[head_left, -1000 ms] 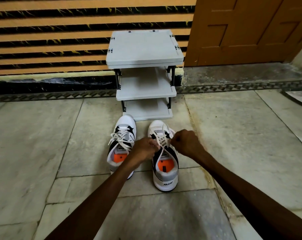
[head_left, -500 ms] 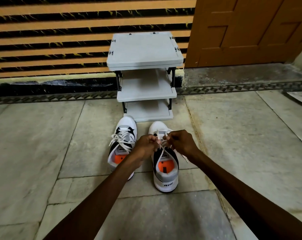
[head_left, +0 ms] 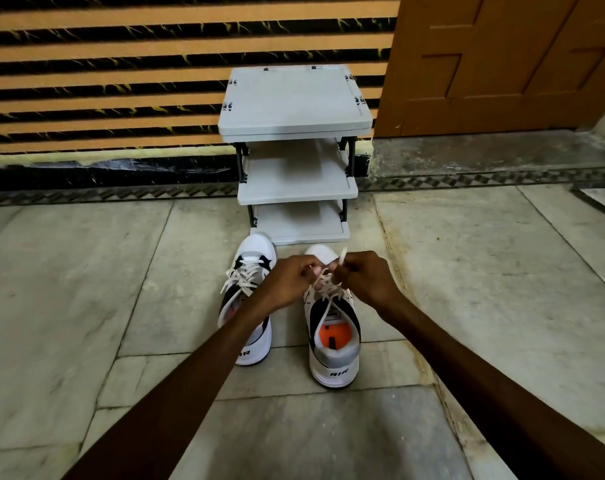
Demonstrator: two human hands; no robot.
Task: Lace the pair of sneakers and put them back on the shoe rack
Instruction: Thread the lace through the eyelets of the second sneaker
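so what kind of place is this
Probably a home entryway: a grey three-tier plastic shoe rack stands against a striped orange-and-black wall, beside an orange wooden door, on a pale stone-tiled floor.

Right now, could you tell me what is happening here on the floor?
A person is lacing the right sneaker: the left hand and right hand each pinch part of its lace. The left sneaker sits beside it, already laced. Both are on the floor in front of the shoe rack, whose visible shelves hold no shoes.

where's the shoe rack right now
In the head view the shoe rack stands upper centre against the striped wall, just left of the wooden door, directly beyond the toes of the two sneakers.
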